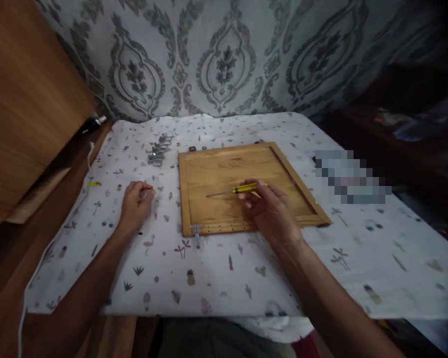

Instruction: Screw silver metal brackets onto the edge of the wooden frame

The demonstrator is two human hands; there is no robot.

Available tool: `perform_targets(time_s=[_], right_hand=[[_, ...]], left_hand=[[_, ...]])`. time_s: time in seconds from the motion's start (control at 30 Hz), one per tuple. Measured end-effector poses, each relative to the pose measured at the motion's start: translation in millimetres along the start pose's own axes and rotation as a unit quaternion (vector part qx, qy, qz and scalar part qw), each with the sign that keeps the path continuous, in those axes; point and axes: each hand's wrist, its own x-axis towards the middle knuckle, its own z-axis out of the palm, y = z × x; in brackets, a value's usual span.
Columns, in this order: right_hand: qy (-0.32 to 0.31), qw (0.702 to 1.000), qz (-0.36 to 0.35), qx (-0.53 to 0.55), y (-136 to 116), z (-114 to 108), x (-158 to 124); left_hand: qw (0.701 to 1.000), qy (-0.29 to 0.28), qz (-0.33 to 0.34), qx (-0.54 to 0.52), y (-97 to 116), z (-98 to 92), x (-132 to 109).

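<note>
A yellow-handled screwdriver (pixel 243 188) is gripped in my right hand (pixel 271 211), its thin shaft pointing left over the wooden cabinet door (pixel 227 171). The framed door lies flat on the cloth, with several small dark holes along its near edge. At its near left corner sits a metal hinge (pixel 196 232), its arm sticking out past the edge. To the left of the door, my left hand (pixel 135 204) is closed, fingertips pinched together; whatever is between them is too small to make out. Beyond that hand lies a group of metal hinges (pixel 160 150).
A white printed cloth (pixel 224 283) covers the table. On the right lies a pixelated object (pixel 349 178). A wooden cabinet (pixel 33 99) stands at left, and a white cable (pixel 47 253) runs down that side. Small dark pieces lie beyond the door's far edge.
</note>
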Motion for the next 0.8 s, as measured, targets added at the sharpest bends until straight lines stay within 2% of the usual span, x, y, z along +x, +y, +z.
perform_targets(time_s=[0.13,0.23,0.4,0.5,0.63,0.8], right_hand=[[0.001,1.000,0.010,-0.004,1,-3,3],[0.002,1.000,0.006,-0.005,2,-5,5],[0.001,1.000,-0.009,-0.006,4,-7,8],[0.000,1.000,-0.014,-0.006,6,-9,10],[-0.001,1.000,-0.014,-0.005,8,-11,11],[-0.003,1.000,-0.005,-0.002,9,-12,12]], left_hand=[[0.999,-0.007,-0.005,0.034,-19,1.9,15],[0.998,-0.007,-0.005,0.055,-29,4.4,37],[0.995,0.029,0.000,0.092,-34,10.5,78],[0.993,0.047,0.017,0.105,-33,14.0,95],[0.992,0.059,0.030,0.110,-34,15.7,105],[0.992,0.041,0.030,0.117,-40,15.7,105]])
